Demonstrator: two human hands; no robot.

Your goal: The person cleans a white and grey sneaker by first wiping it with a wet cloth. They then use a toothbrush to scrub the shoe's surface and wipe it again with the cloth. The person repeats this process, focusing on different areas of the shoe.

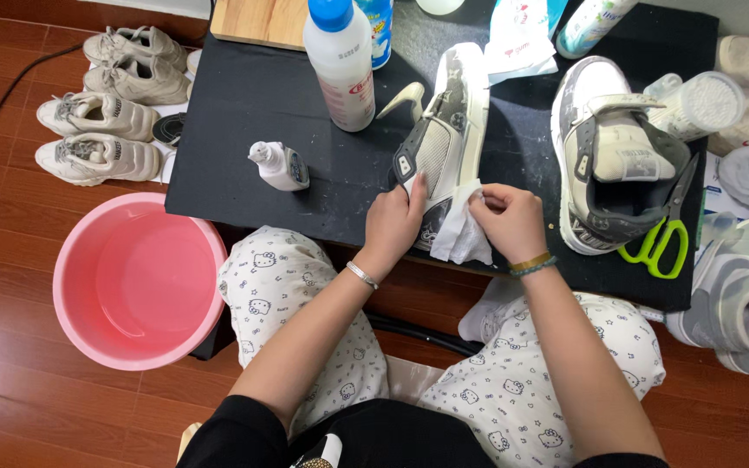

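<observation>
- I see the grey and white sneaker (pixel 446 130) lying on its side on the black counter (pixel 244 104), just above centre of the frame; its long axis runs from the lower centre up toward the top, leaning slightly right
- My left hand (pixel 394 221) sits at the sneaker's near end, fingers pinching the lower edge, so it is closed on the shoe
- My right hand (pixel 508 221) is just right of it, fingers pinched on a white wipe (pixel 461 230) pressed against the sneaker's side
- Both hands lie below the shoe in the frame, roughly equally near; the left one is on the shoe itself
- The second sneaker (pixel 604 156) and green scissors (pixel 662 243) lie to the right, well apart from the hands
</observation>
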